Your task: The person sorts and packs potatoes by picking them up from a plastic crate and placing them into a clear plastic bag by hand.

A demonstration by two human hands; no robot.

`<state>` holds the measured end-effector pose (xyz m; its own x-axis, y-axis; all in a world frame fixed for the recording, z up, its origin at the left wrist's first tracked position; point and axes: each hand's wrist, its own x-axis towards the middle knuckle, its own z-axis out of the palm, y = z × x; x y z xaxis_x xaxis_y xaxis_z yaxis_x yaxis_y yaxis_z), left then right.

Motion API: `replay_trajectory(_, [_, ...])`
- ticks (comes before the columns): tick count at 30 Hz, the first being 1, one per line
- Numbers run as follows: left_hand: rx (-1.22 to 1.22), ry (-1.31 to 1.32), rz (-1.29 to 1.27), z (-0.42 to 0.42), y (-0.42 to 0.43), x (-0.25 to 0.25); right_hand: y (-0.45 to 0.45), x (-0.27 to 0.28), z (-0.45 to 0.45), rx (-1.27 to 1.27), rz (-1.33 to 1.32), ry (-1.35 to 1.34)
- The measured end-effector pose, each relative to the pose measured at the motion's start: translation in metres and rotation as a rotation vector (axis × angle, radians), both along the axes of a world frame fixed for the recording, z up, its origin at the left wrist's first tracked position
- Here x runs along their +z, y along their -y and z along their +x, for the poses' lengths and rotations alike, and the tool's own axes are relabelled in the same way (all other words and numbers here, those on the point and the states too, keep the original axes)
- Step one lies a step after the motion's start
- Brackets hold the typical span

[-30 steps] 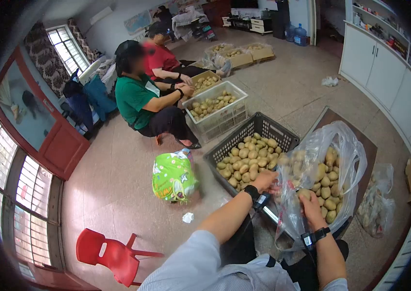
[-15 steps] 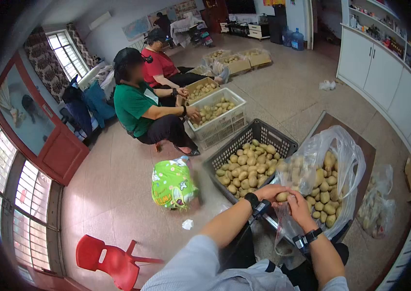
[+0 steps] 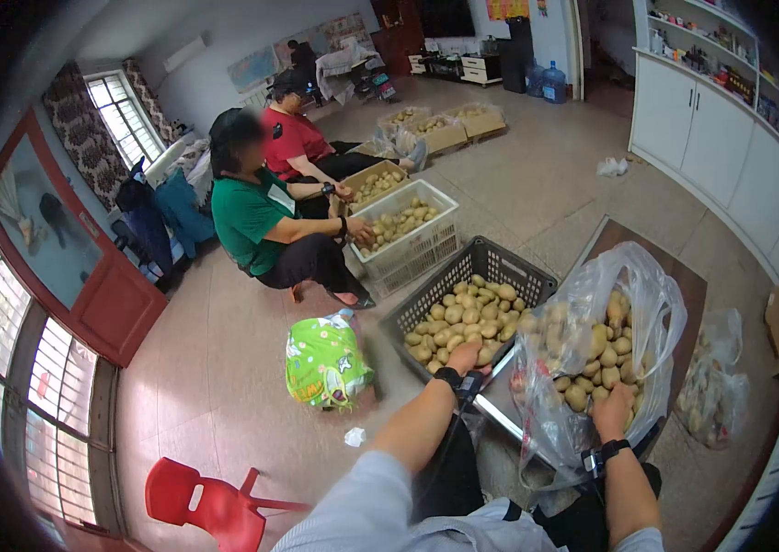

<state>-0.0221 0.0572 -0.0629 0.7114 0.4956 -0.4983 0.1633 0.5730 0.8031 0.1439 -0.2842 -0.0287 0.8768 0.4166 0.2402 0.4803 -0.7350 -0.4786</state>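
Observation:
My left hand (image 3: pixel 465 357) reaches over the near edge of a black slatted crate (image 3: pixel 396 322), against the heap of yellow-brown, egg-shaped produce (image 3: pixel 459 315), which looks like potatoes or kiwifruit. Its fingertips are partly hidden, so I cannot see whether it holds a piece. To the right, my right hand (image 3: pixel 612 411) is down inside a clear plastic bag (image 3: pixel 661 304) with more of the same produce (image 3: pixel 606 361). Its fingers point down and are mostly hidden by the back of the hand. Both wrists wear black bands with small devices.
The bag rests on a dark board (image 3: pixel 684 276). Left are a green printed bundle (image 3: pixel 325 359) and a red chair (image 3: pixel 210 501). Beyond the crate, a person in green (image 3: pixel 252 207) handles produce in a white crate (image 3: pixel 412 258); another in red (image 3: pixel 297 138) sits behind. A filled plastic bag (image 3: pixel 713 391) lies right.
My hands were together over the bag's edge around one piece. They have parted: my left has moved left to the black crate, my right down into the bag.

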Motion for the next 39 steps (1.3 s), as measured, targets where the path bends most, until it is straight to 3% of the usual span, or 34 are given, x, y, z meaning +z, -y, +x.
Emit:
replay_trajectory(2, [-0.316,-0.35,1.164,-0.012,-0.002,0.007,0.0,0.002,0.0,0.001,-0.031,0.019])
replay_trajectory(3, [-0.322,-0.416,1.288,-0.016,0.002,0.017,0.001,0.009,-0.005,-0.017,-0.076,0.005])
replay_trajectory(7, [-0.311,-0.463,1.362,-0.02,-0.004,0.005,0.003,0.002,-0.006,-0.057,-0.163,0.111])
replay_trajectory(8, [-0.259,-0.435,1.089,-0.013,-0.018,-0.011,0.004,0.001,-0.006,-0.063,-0.154,0.118])
replay_trajectory(10, [-0.311,-0.525,1.341,-0.015,-0.013,-0.009,0.003,0.005,-0.007,-0.077,-0.195,0.025])
replay_trajectory(11, [-0.378,-0.441,1.43,-0.022,-0.016,-0.008,0.005,0.002,-0.004,-0.068,-0.213,-0.022])
replay_trajectory(14, [-0.393,-0.471,1.462,-0.012,-0.045,-0.061,0.007,-0.002,-0.008,-0.084,-0.258,0.034])
replay_trajectory(18, [-0.373,-0.541,1.399,-0.011,-0.044,-0.059,0.01,-0.018,-0.008,-0.042,-0.283,0.052])
replay_trajectory(20, [-0.404,-0.553,1.455,-0.017,-0.032,-0.038,0.009,-0.022,-0.01,-0.047,-0.212,-0.104])
replay_trajectory(24, [-0.404,-0.634,1.461,-0.012,-0.044,-0.052,0.006,-0.024,-0.02,-0.044,-0.118,0.009])
replay_trajectory(26, [-0.452,-0.657,1.465,-0.013,-0.043,-0.049,0.011,-0.035,-0.016,-0.01,-0.197,0.026])
replay_trajectory(28, [-0.473,-0.584,1.566,-0.022,-0.032,-0.034,0.015,-0.034,-0.02,0.012,-0.189,-0.04])
replay_trajectory(30, [-0.371,-0.657,1.463,-0.02,-0.035,-0.037,0.009,-0.028,-0.023,0.03,-0.163,-0.094])
replay_trajectory(32, [-0.431,-0.698,1.47,-0.017,-0.045,-0.05,0.008,-0.025,-0.03,0.0,-0.256,-0.131])
replay_trajectory(39, [-0.364,-0.76,1.555,-0.027,-0.036,-0.04,0.011,-0.033,-0.037,0.061,-0.203,-0.04])
